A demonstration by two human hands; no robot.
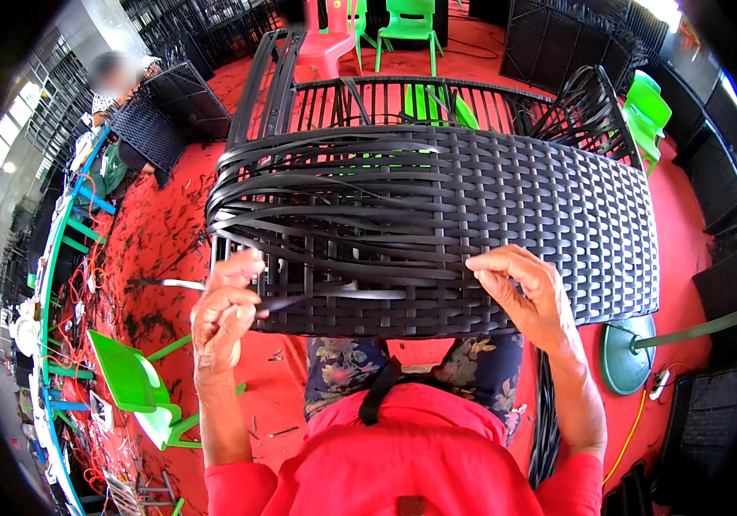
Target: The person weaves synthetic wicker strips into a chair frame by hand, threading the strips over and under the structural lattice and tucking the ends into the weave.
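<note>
A black woven furniture panel (549, 215) lies across in front of me, its right part closely woven from flat plastic strips. Over its left part, long loose strips (325, 225) curve back in a bundle. Beside the panel's near left corner, my left hand (226, 318) pinches a flat black strip (377, 294), which runs right along the near edge; a shiny length shows left of the hand too. My right hand (527, 292) is over the near part of the weave, thumb and forefinger closed together at the strips. What lies between those fingertips is too small to tell.
Behind the panel stands a black slatted frame (368, 103) with strips hanging at its right. A green chair (132, 378) is at the left and a green round base with a pole (629, 357) at the right. Another person (115, 86) sits far left with a woven panel. Scraps litter the red floor.
</note>
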